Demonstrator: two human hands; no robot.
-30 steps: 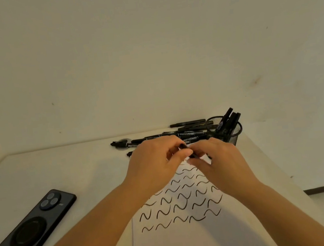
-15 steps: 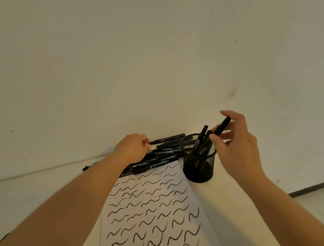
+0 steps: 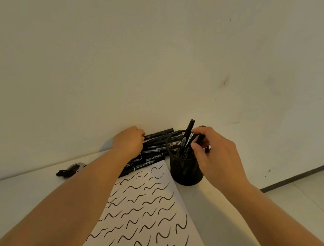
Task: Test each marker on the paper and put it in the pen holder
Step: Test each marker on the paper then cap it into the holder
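1. The table [image 3: 22,193] runs across the lower view, with the wall behind it at twelve o'clock.
2. The paper [image 3: 148,216] lies at six o'clock, covered with rows of wavy test strokes, its top edge touching the pile.
3. My left hand [image 3: 129,145] rests on the pile at eleven o'clock of the paper, knuckles up; its fingers curl down onto the markers, but whether they have pinched one I cannot tell.
4. My right hand [image 3: 213,153] is at the holder's three o'clock side, thumb and fingers pinching a marker [image 3: 199,138] over the rim.
5. The holder [image 3: 186,169], a black mesh cup, stands just beside the paper's top right corner, with several markers inside; one pokes out toward twelve o'clock.
6. The pile [image 3: 152,154] of untested markers lies at nine o'clock of the holder, against the wall.
7. Step in hand, as I judge it: dropping a tested marker into the holder. Next I need to let go with the right and lift one fresh marker from the pile without rolling the others.
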